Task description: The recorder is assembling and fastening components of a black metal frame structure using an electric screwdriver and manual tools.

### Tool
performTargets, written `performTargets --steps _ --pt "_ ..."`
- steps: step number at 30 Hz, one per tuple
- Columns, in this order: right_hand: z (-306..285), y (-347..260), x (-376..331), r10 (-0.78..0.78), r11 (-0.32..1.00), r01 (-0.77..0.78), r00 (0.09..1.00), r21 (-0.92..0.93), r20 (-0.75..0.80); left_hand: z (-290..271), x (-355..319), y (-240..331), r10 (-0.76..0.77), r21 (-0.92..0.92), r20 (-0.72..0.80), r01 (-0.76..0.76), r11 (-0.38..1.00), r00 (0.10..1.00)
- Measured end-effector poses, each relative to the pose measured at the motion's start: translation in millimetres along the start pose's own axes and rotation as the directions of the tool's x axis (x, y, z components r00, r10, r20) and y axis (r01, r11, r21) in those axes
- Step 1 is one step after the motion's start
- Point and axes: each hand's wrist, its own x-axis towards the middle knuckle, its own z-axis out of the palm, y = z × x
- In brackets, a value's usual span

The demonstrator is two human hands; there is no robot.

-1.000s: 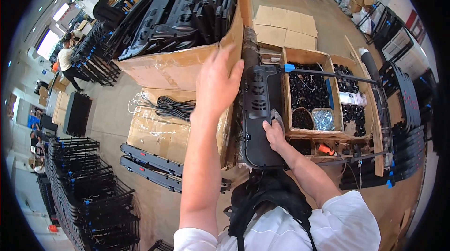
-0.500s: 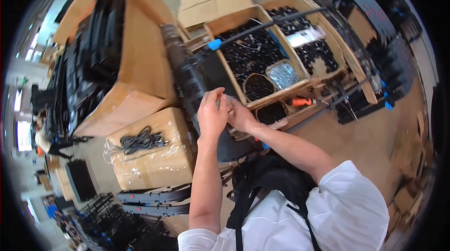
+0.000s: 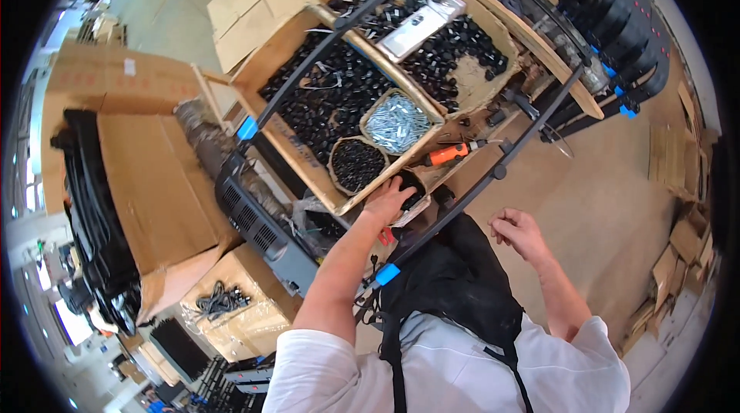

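Observation:
My left hand (image 3: 388, 201) reaches over the near edge of the wooden bin, its fingers apart and dipping into a small tub of black pieces (image 3: 412, 185). My right hand (image 3: 520, 232) hangs in the air to the right, beyond a black tube frame (image 3: 478, 189), with its fingers curled in. Whether anything small sits in those fingers is hidden. Next to the left hand stand a round cup of small black parts (image 3: 358, 165) and a tray of silver screws (image 3: 395, 123). An orange-handled tool (image 3: 449, 155) lies just right of the tub.
The divided wooden bin (image 3: 324, 193) holds many black plastic parts and a white box (image 3: 422, 27). The tube frame with blue end pieces (image 3: 388, 273) spans over it. Leftward are a grey vented machine (image 3: 258, 220), a taped carton with a cable (image 3: 223, 301) and a large carton (image 3: 158, 189).
My hands were together over the grey machine. Now they are apart: the left has gone to the small tub, the right out to the right. The view has turned, and the tube frame has shifted.

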Motion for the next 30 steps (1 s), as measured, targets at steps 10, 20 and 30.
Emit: performTargets --steps 10,20,30 --pt "51 82 186 0.122 0.959 -0.084 0.985 0.272 -0.124 4 9 2 -0.177 -0.367 0.174 0.231 0.901 0.969" --pt "119 58 284 0.387 0.869 -0.156 0.807 0.470 -0.447 29 16 -17 -0.494 -0.856 0.315 0.467 0.221 0.811" --pt "17 60 245 0.165 0.604 -0.239 0.971 0.760 0.175 20 11 -20 -0.067 -0.728 0.487 0.362 -0.583 0.871"
